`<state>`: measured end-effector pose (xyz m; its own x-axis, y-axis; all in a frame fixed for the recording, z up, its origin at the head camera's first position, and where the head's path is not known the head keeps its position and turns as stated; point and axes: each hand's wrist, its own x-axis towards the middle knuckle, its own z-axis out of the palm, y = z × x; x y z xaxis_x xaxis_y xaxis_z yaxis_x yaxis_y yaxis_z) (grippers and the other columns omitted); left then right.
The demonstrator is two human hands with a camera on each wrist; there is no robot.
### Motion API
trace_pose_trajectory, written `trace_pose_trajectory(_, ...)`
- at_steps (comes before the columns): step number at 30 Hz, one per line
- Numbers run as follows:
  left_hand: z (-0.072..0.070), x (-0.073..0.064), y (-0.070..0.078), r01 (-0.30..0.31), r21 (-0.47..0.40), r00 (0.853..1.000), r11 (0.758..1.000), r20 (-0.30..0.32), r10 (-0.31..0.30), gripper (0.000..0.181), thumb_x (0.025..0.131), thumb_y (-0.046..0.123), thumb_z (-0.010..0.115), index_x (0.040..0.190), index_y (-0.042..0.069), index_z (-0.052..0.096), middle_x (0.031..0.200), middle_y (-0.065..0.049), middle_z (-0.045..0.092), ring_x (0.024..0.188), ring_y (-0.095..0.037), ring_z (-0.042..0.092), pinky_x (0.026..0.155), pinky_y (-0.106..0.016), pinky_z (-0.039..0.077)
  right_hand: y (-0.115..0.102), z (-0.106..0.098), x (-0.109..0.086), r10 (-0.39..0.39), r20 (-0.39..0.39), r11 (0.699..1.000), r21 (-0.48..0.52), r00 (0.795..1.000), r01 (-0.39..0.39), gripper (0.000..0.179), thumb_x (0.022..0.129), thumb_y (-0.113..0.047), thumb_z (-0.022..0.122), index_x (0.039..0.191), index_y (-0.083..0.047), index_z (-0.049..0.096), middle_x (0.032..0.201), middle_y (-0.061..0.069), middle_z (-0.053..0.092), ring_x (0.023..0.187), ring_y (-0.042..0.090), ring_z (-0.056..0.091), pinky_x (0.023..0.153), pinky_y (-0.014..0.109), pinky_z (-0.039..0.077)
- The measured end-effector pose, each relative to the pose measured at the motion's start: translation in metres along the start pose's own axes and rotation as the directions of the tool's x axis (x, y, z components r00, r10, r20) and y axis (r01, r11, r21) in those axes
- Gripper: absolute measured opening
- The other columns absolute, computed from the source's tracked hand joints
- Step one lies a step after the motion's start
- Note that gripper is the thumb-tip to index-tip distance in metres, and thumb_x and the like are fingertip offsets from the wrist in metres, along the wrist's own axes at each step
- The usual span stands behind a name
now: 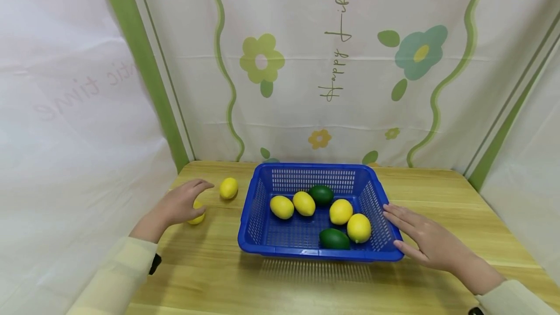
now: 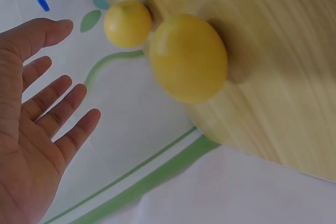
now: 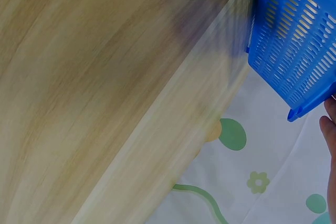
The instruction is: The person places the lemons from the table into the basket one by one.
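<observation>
My left hand (image 1: 181, 203) hovers at the left of the table, fingers spread and holding nothing, over a yellow lemon (image 1: 199, 214) that it partly hides in the head view. A second lemon (image 1: 229, 188) lies just beyond the fingertips. In the left wrist view the nearer lemon (image 2: 189, 59) sits apart from the palm. At the right, my right hand (image 1: 430, 239) rests its fairly straight fingers on the right rim of a blue plastic basket (image 1: 302, 252). Several lemons (image 1: 341, 212) and two dark green oval fruits (image 1: 334, 239) lie inside the basket.
The basket stands mid-table on a light wooden tabletop (image 1: 197, 276). A white curtain (image 1: 297, 101) with printed flowers and green lines hangs behind the table's far edge, and similar sheets hang at both sides.
</observation>
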<state>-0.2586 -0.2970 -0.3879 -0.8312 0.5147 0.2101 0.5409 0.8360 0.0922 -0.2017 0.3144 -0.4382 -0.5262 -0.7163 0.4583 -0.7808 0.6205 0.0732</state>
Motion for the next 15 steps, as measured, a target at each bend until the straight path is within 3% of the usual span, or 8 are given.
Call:
trace_pose_trajectory(5, 0.008, -0.006, -0.003, 0.037, -0.005, 0.999, 0.999, 0.027, -0.037, 0.059, 0.076, 0.015, 0.079, 0.130, 0.002, 0.058, 0.127, -0.018, 0.057, 0.115, -0.038, 0.055, 0.091, -0.053, 0.049, 0.000, 0.000, 0.000, 0.003, 0.005, 1.000, 0.001, 1.000, -0.003, 0.056, 0.095, -0.037, 0.060, 0.136, 0.000, 0.054, 0.144, 0.016, 0.047, 0.137, 0.020, 0.037, 0.112, 0.015, 0.013)
trace_pose_trajectory(15, 0.023, -0.015, -0.011, 0.042, 0.000, 0.998, 0.999, 0.036, -0.042, 0.054, 0.076, 0.011, 0.077, 0.126, 0.000, 0.060, 0.122, -0.018, 0.059, 0.109, -0.039, 0.057, 0.089, -0.053, 0.050, -0.002, -0.001, 0.000, 0.007, -0.003, 1.000, -0.001, 1.000, -0.007, 0.056, 0.095, -0.037, 0.061, 0.136, 0.000, 0.055, 0.143, 0.016, 0.048, 0.138, 0.019, 0.036, 0.112, 0.015, 0.013)
